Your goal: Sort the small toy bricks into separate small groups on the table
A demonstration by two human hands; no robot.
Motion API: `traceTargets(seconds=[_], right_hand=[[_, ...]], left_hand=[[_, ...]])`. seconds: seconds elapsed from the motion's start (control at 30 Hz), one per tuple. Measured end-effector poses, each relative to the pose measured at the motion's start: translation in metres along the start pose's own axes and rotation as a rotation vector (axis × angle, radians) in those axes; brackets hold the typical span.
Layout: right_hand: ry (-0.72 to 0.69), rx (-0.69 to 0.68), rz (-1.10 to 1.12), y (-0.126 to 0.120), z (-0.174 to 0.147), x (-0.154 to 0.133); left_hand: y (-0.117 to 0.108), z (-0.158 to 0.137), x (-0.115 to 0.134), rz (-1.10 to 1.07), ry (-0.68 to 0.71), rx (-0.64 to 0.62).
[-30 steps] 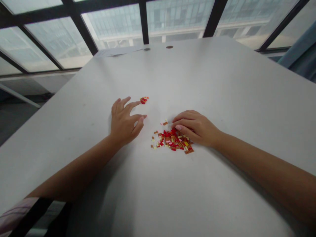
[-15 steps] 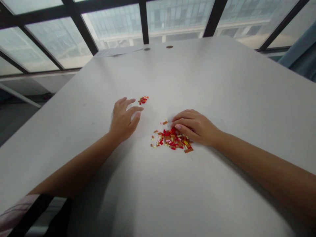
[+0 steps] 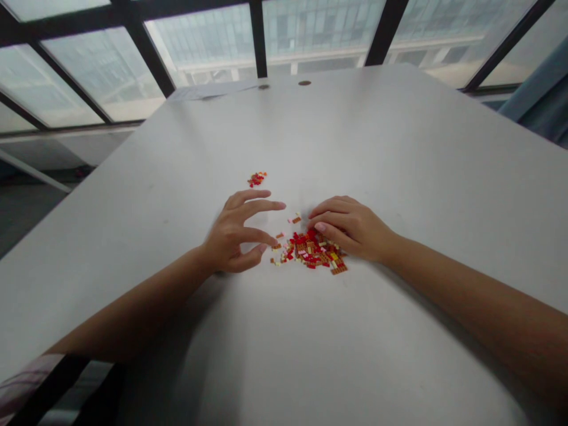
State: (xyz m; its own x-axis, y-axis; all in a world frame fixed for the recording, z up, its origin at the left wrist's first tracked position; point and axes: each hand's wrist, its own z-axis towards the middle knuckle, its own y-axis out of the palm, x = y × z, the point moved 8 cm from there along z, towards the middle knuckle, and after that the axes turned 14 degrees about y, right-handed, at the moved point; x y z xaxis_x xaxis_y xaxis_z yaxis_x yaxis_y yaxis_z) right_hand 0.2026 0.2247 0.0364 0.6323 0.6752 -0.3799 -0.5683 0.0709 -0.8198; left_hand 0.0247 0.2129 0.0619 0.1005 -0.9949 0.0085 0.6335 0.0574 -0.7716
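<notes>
A loose pile of small toy building bricks point(image 3: 313, 251), mostly red and brown with some pink, cream and yellow, lies on the white table point(image 3: 284, 349). My left hand point(image 3: 242, 231) is at the pile's left edge, fingers spread; its index fingertip is at a small brown brick point(image 3: 276, 247), and thumb and index stay apart. On the far right side of the pile rests my right hand point(image 3: 350, 228), fingers loosely bent and thumb lying beside them, with no brick visible in its grasp. Its fingertips partly hide the bricks beneath.
Beyond my left hand sits a smaller heap of red and orange bricks point(image 3: 257, 179). A few stray bricks point(image 3: 296, 219) lie between my hands. Papers point(image 3: 202, 92) and two round table inserts point(image 3: 305, 83) are at the far edge, before the windows. A blue curtain point(image 3: 539, 94) hangs at right.
My left hand has moved right and nearer to me, from beside the small heap to the left edge of the big pile. My right hand has stayed in place.
</notes>
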Motion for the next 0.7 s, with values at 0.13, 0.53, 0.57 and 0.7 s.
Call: traceTargets(seconds=[0.13, 0.53, 0.57, 0.7], right_hand=[[-0.003, -0.001, 0.006, -0.0001, -0.0003, -0.0003], [0.014, -0.013, 0.017, 0.0002, 0.0007, -0.0005], [0.013, -0.012, 0.015, 0.0001, 0.0007, -0.0005], [0.019, -0.017, 0.014, 0.0002, 0.0006, -0.0001]], left_hand=[[-0.0002, -0.0005, -0.0009, -0.003, -0.002, -0.009], [0.0063, 0.0009, 0.0028, -0.036, 0.018, -0.067], [0.0062, 0.0003, 0.002, -0.031, 0.009, -0.066], [0.0067, -0.0033, -0.0029, -0.015, -0.046, -0.054]])
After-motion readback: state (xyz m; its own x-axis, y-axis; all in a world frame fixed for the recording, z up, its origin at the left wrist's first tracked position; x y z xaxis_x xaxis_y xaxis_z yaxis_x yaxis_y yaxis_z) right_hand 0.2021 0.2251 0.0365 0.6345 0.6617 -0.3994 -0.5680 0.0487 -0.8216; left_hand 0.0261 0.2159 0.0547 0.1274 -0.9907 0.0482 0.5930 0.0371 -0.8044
